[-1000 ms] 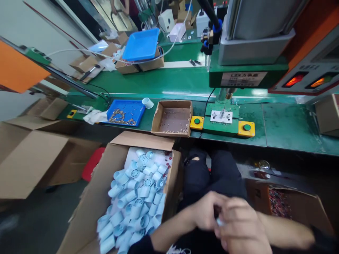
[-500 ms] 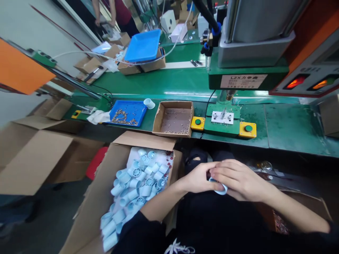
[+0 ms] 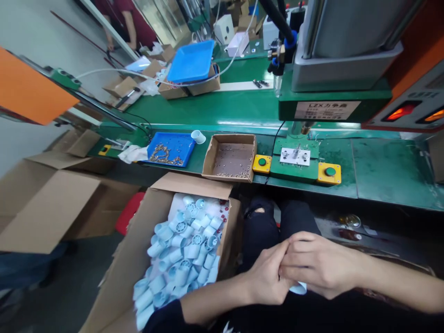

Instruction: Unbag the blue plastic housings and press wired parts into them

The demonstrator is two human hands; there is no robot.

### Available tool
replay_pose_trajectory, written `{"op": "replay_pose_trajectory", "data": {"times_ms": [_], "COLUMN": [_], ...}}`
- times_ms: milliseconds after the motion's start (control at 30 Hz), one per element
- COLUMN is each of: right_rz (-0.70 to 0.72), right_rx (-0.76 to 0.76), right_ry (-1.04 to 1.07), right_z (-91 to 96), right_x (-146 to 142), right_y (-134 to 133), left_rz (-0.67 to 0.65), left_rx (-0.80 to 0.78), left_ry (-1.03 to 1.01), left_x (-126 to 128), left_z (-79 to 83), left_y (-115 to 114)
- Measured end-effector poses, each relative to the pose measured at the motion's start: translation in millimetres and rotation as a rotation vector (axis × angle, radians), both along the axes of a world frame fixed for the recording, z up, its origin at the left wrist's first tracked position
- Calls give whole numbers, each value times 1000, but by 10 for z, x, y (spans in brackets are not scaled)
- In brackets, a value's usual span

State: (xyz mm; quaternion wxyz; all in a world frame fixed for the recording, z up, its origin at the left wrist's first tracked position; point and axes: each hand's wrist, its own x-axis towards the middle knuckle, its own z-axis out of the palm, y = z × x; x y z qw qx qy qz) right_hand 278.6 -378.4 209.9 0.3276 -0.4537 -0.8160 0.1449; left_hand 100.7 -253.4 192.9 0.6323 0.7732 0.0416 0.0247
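Observation:
Over my lap, a light blue plastic cup-shaped part point(image 3: 299, 288) is held between both hands, with only its lower rim showing. My left hand point(image 3: 268, 273) is closed on its left side. Fingers of my right hand point(image 3: 317, 263) wrap over it from the right and overlap the left hand's fingers. Most of the part is hidden by the hands, and I cannot see whether anything is inside it. To the left, a large cardboard box point(image 3: 120, 273) holds many similar light blue parts point(image 3: 180, 254).
On the green bench point(image 3: 381, 162) stand a press point(image 3: 322, 104), yellow button boxes point(image 3: 329, 173), a shallow carton point(image 3: 229, 157) with small metal pieces, a blue tray point(image 3: 189, 150) and a single blue cup part point(image 3: 198, 136). A person point(image 3: 135, 23) stands at the back left.
Both hands have moved down and closer to my body with the blue part. The fingers now cover more of it. The view has shifted slightly.

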Motion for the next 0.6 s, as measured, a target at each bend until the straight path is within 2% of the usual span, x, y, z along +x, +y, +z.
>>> {"op": "replay_pose_trajectory", "data": {"times_ms": [67, 133, 200, 233, 300, 333, 400, 433, 500, 600], "right_rz": [-11, -85, -282, -440, -837, -1035, -1289, -1324, -1265, -1157], "right_rx": [-72, -107, -33, 59, 289, 383, 465, 461, 433, 426], "right_ry": [29, 20, -23, -47, -98, -128, -179, -180, -115, 1], "right_z": [-110, -209, -259, -262, -237, -217, -189, -187, -220, -319], "right_x": [-10, 78, 311, 478, 862, 1050, 1352, 1455, 1565, 1585], "right_y": [7, 21, 49, 70, 132, 172, 271, 334, 494, 794], "left_rz": [71, 71, 139, 262, 518, 521, 355, 239, 78, 28], "left_rx": [-30, -53, 6, 105, 462, 622, 833, 905, 1017, 1127], "left_ry": [50, 91, 52, 15, 10, 77, 288, 382, 499, 529], "left_x": [-27, 27, 184, 299, 584, 744, 1061, 1200, 1403, 1515], "left_z": [-154, -266, -286, -257, -151, -90, 10, 40, 61, 40], "left_y": [-47, 138, 604, 922, 1616, 1938, 2418, 2558, 2664, 2604]}}
